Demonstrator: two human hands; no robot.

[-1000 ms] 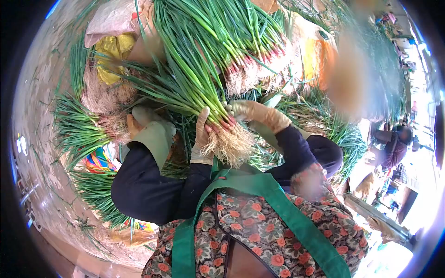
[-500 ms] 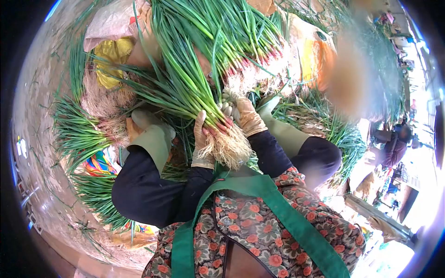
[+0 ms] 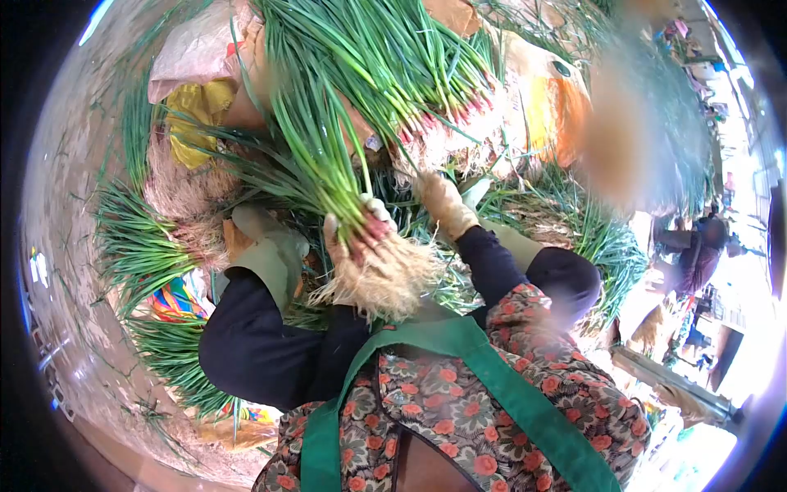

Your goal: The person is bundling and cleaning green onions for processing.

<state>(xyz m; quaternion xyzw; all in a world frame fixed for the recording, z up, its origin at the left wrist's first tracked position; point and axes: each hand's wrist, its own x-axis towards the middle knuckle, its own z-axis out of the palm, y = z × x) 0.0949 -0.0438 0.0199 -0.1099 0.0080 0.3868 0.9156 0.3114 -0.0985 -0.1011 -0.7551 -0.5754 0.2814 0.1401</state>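
My gloved left hand [image 3: 333,238] is wrapped round a bunch of green onions [image 3: 352,209] just above its pale, stringy roots. The leaves point up and away from me, and the roots hang toward my lap, hiding much of that hand. To the right, apart from the bunch, is my gloved right hand [image 3: 445,207]. Its fingers are drawn together near a thin strand; what they grip is too small to make out. Beyond both hands lies a large pile of green onions [image 3: 393,66], its reddish bulbs and roots facing me.
Smaller onion bunches [image 3: 135,238] lie on the ground at left. A yellow bag [image 3: 197,115] and a pale sack [image 3: 193,53] sit at upper left. An orange-and-white sack [image 3: 557,115] is beside the pile. Loose leaves [image 3: 607,246] lie right of my knee. Another person [image 3: 701,254] is at far right.
My right hand has come away from the bunch and moved slightly right. The bunch, still in my left hand, has shifted a little left and toward me, its roots spreading wider.
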